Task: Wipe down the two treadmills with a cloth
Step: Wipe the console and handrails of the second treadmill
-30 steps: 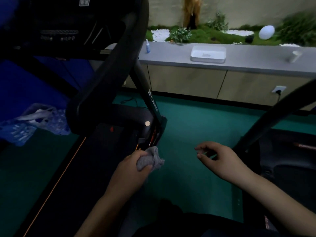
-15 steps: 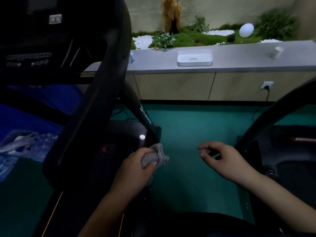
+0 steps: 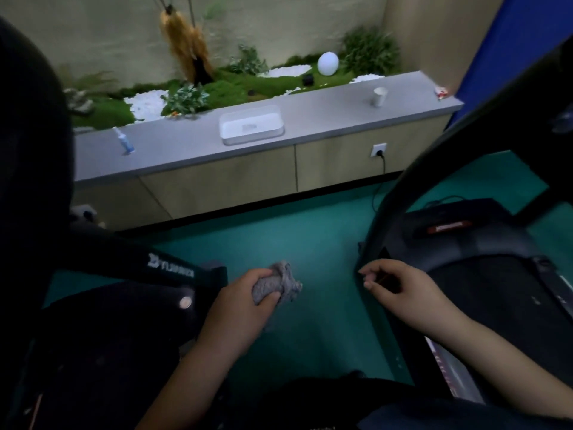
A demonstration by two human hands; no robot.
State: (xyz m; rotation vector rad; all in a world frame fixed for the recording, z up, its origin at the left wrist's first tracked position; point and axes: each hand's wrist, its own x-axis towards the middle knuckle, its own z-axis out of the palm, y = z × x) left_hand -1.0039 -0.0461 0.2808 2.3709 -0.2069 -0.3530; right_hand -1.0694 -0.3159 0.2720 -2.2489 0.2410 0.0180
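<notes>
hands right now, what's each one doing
Left hand: grips the grey cloth, bunched up.
Right hand: fingers loosely curled, holding nothing visible, beside the right treadmill.

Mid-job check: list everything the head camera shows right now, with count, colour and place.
treadmills: 2, black, one at left, one at right
cloth: 1, grey, bunched in the left hand
counter: 1, grey top, across the back
tray: 1, white, mid counter
spray bottle: 1, blue and white, counter left
cup: 1, white, counter right
globe lamp: 1, white, on the moss
floor: green
left hand: grips the cloth
right hand: fingers curled, holds nothing visible
</notes>
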